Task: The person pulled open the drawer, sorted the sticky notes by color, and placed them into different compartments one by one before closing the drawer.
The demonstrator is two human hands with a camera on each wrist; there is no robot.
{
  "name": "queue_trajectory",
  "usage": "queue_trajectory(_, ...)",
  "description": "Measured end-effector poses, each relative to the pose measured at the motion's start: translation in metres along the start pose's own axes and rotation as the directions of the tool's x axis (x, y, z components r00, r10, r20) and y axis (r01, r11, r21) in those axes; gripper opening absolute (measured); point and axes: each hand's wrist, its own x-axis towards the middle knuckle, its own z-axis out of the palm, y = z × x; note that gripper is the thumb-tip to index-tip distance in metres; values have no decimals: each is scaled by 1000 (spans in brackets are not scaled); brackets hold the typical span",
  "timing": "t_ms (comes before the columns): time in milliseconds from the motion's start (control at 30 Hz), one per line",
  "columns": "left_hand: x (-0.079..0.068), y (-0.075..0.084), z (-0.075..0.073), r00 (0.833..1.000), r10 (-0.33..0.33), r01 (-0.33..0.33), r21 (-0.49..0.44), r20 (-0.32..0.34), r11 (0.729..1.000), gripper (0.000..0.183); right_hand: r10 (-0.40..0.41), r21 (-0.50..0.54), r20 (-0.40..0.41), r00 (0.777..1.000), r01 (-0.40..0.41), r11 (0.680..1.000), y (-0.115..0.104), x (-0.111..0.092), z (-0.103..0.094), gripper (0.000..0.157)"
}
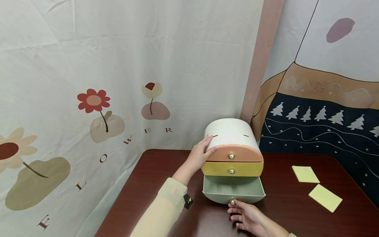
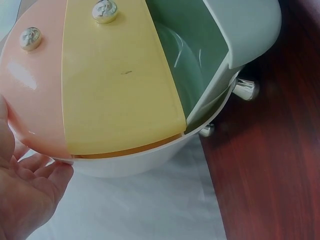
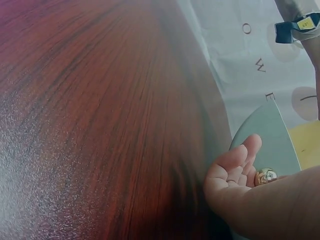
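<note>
Green drawer (image 1: 234,186) juts out, lowest in white-topped box (image 1: 231,130) on desk (image 1: 165,171). Its gold knob (image 1: 232,201) is pinched in the right hand's (image 1: 250,217) fingers. Left hand (image 1: 199,154) rests on box's upper left, fingers and thumb apart.

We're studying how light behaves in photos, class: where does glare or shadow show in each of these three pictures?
Head view: a pale sheen on the table toward the bottom; left wrist view: a white streak on the peach drawer, thin bright reflections inside the green drawer; right wrist view: speckled glare at lower left, a dark shadow beside the right grip.
</note>
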Motion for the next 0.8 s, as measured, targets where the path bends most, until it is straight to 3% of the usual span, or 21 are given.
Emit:
queue_trajectory(467,0,0,0,1000,0,0,-8,1,1000,64,3,-62,86,996,3,998,1,-3,-7,41)
queue_trajectory(800,-1,1,-1,1000,-1,1,-2,5,1000,64,16,-172,160,987,12,985,0,-19,-34,42)
